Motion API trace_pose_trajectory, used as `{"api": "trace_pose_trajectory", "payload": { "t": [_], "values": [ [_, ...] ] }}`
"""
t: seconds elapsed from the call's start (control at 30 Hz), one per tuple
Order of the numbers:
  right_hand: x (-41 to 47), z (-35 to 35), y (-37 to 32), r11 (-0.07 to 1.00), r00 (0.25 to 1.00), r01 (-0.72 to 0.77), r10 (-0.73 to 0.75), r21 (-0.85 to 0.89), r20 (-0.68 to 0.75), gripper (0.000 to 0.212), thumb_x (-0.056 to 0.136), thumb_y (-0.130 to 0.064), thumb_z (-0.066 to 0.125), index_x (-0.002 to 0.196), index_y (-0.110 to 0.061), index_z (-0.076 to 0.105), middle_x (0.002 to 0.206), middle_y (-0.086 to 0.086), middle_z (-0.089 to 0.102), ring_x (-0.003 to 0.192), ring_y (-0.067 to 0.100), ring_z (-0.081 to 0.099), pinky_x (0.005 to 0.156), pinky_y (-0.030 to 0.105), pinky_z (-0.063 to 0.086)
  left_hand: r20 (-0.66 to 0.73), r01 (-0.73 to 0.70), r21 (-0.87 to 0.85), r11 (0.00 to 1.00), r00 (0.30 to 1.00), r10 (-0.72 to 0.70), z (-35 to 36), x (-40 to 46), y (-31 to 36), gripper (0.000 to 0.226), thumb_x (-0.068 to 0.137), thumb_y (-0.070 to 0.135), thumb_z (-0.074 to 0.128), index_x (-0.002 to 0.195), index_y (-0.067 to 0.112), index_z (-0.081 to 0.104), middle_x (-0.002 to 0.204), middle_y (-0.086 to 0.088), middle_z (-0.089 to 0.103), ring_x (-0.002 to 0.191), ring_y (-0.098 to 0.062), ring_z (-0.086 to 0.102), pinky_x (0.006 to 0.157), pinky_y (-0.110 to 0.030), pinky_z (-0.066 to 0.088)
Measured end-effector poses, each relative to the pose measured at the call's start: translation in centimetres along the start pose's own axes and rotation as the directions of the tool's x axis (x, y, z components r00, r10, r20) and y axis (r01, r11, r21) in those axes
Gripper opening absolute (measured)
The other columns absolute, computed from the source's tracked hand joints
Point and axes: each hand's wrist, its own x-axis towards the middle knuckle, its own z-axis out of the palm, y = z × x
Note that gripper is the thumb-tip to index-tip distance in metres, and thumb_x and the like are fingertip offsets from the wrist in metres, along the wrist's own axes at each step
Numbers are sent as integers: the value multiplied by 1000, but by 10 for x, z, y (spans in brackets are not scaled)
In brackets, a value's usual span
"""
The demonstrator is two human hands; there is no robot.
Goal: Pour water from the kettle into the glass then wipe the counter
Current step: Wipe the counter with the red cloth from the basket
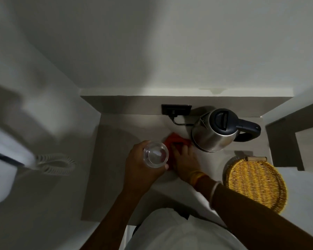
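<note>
A: Left hand (140, 163)?
B: Grip wrapped around the glass (156, 155), fingers curled round its side, thumb tip showing at the near rim. Glass is upright and sits in front of the cloth in this top-down view, so I can't tell if it's lifted or touching the surface (116, 141). Clear glass; water level not readable from above.

A: Right hand (185, 159)?
B: Palm down, fingers spread flat, pressing on the red cloth (177, 139). Not a pinch, just pressed onto it. Cloth lies on the surface, bunched, sticking out past the fingertips toward the wall. Yellow and white bands on that wrist.

A: Kettle?
B: Steel kettle (215, 134) with dark lid and dark handle stands upright on the surface, just right of the cloth. Handle points right, spout toward the wall side. Cloth's right edge is near the kettle base; touching or not, can't tell. Neither hand is on the kettle.

A: Anything else up there?
B: Dark wall socket (176, 109) behind the kettle, cord running from it toward the kettle base. Yellow woven basket (257, 183) at the near right of the surface, apart from the kettle. Coiled white cord (56, 164) hangs off to the left, clear of the surface.

A: Lighting?
B: Dim. Left side is blurred, detail there is poor.
</note>
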Motion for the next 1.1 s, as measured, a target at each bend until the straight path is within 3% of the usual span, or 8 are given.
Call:
{"api": "trace_pose_trajectory", "payload": {
  "t": [0.13,0.23,0.37,0.5,0.67,0.8,1.0,1.1],
  "values": [
    [-35,17,-25,947,928,317,-322,57,187,72,96,-57,50,160,-33,27,161,14,33,143,43,34,114,55,36,13,-6,-20,1000,1000,6,4,-2,5,81,60,38,97,127,57,54,126,26,64,112,-5,68,90,-29,60],
    [-78,21,25,921,874,387,-355,-34,332,62,95,-57,31,156,-46,29,163,13,31,143,44,31,115,53,31,16,40,-49,998,999,-39,19,-7,10,82,56,39,98,122,60,54,124,29,64,110,1,67,86,-20,58],
    [-120,1,64,972,918,236,-224,3,327,53,89,-48,56,140,-35,54,152,13,41,131,40,42,107,47,41,17,117,-51,992,993,-116,30,-14,-5,82,54,47,96,124,50,54,124,27,62,114,1,63,88,-17,53],
    [-144,-24,78,994,999,19,-15,111,-36,44,71,-28,84,115,-22,75,116,12,62,103,33,60,80,38,56,55,126,-1,992,991,-126,30,-23,-20,83,56,50,95,123,63,47,126,40,56,115,15,57,87,-5,48],
    [-169,-45,127,928,847,-256,350,271,-401,40,63,-19,87,101,-18,76,99,11,57,92,28,47,74,34,41,112,93,21,995,989,-95,48,-24,-12,97,58,28,102,122,74,45,124,52,52,113,26,53,86,3,44],
    [-174,-49,161,773,720,-529,627,350,-296,36,66,-12,86,101,-15,79,110,21,59,100,45,51,80,50,53,130,158,44,986,978,-163,66,-25,-21,80,58,39,102,123,52,56,120,29,65,110,1,67,89,-10,52],
    [-171,-36,172,775,784,-559,610,295,-119,55,68,-13,85,119,-28,75,133,20,54,126,48,42,102,70,40,146,172,64,983,973,-180,80,-28,-28,79,58,28,103,127,23,64,122,7,70,111,-17,69,93,-27,55],
    [-167,-34,162,767,764,-591,632,249,-133,55,67,-18,86,120,-29,74,133,20,54,126,47,39,104,70,36,131,174,84,981,974,-184,81,-31,-25,79,58,26,103,125,27,62,121,5,71,109,-17,69,92,-29,55]
  ]
}}
